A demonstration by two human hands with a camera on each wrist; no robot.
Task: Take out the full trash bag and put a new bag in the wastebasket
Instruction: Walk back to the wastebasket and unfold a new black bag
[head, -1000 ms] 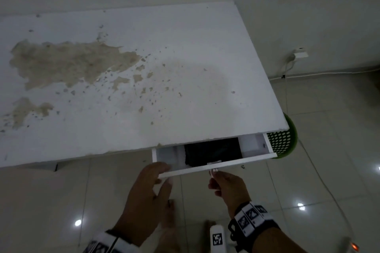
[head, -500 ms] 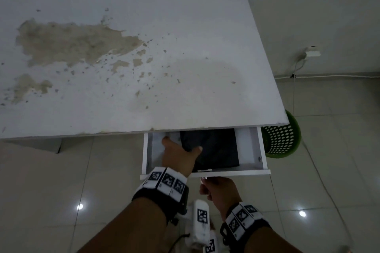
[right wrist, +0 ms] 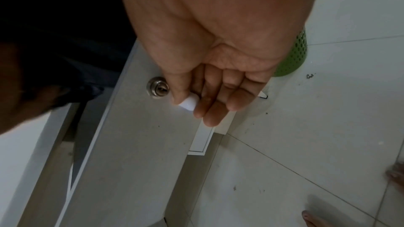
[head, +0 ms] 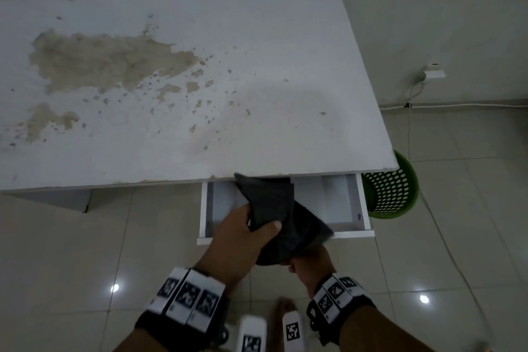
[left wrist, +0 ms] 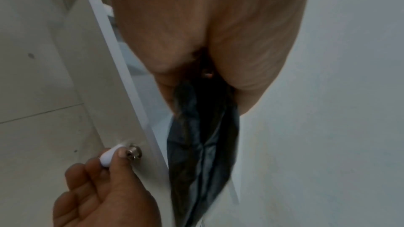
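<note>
My left hand [head: 251,227] grips a folded black trash bag [head: 278,208] and holds it above the open white drawer [head: 354,234] under the table's front edge. In the left wrist view the black bag [left wrist: 203,153] hangs down from my left hand beside the drawer front. My right hand [head: 307,264] is below the drawer front, partly hidden by the bag; in the right wrist view it [right wrist: 196,99] pinches the small white drawer handle [right wrist: 189,103] beside a metal lock [right wrist: 158,88]. The green perforated wastebasket [head: 391,194] stands on the floor right of the drawer, with no bag visible in it.
A white table [head: 185,88] with worn, stained patches fills the upper left. A cable [head: 411,111] runs from a wall plug [head: 433,74] down across the tiled floor past the wastebasket. My bare feet [right wrist: 395,173] stand on the tiles below the drawer.
The drawer came further open. My left hand went into it, took hold of the black bag and has lifted it up out of the drawer. My right hand stays at the handle.
</note>
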